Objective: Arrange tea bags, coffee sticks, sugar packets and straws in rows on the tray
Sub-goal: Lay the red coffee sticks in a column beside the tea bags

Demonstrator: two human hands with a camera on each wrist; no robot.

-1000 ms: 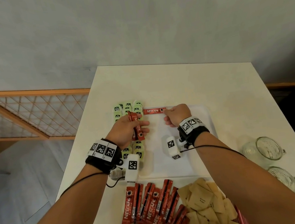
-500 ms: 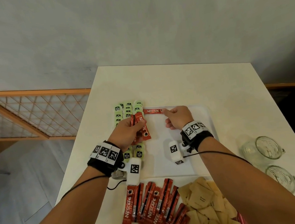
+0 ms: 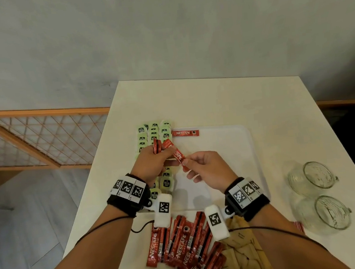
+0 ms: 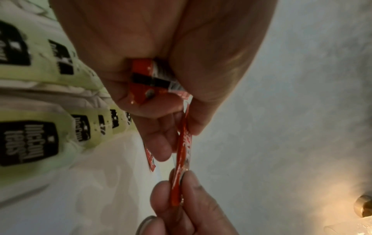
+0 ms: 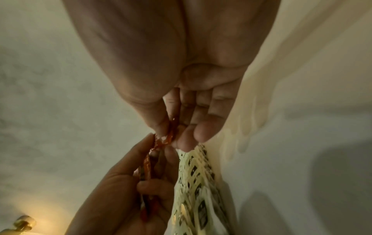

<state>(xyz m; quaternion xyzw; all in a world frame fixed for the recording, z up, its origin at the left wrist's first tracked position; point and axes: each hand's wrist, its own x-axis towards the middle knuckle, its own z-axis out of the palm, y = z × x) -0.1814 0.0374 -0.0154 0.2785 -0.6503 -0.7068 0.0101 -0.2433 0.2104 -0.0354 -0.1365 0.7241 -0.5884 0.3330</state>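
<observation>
- Since a second ago the right hand (image 3: 209, 169) has left the far rim of the tray and come back toward the left hand (image 3: 151, 164); both now meet over the tray's left half.
- Right thumb and forefinger pinch the near end of one coffee stick (image 3: 177, 154), which slants from 11 o'clock down to 5 o'clock; the other fingers curl loosely beneath.
- Left hand is clenched round a small bundle of coffee sticks (image 3: 157, 146), their tops poking out toward 12 o'clock; its thumb lies on the far end of the pinched stick.
- Rows of green tea bags (image 3: 154, 132) run along the tray's left edge, at 9 o'clock of the hands, partly hidden beneath the left hand.
- One lone coffee stick (image 3: 185, 133) lies crosswise at the tray's far edge, at 12 o'clock.
- White tray (image 3: 236, 149) sits on a pale table (image 3: 212, 99).
- Loose red coffee sticks (image 3: 180, 244) and brown sugar packets (image 3: 245, 252) lie heaped at 6 o'clock, near the table's front edge.
- Two glass cups (image 3: 316, 193) stand at 3 to 4 o'clock, well apart from the tray.
</observation>
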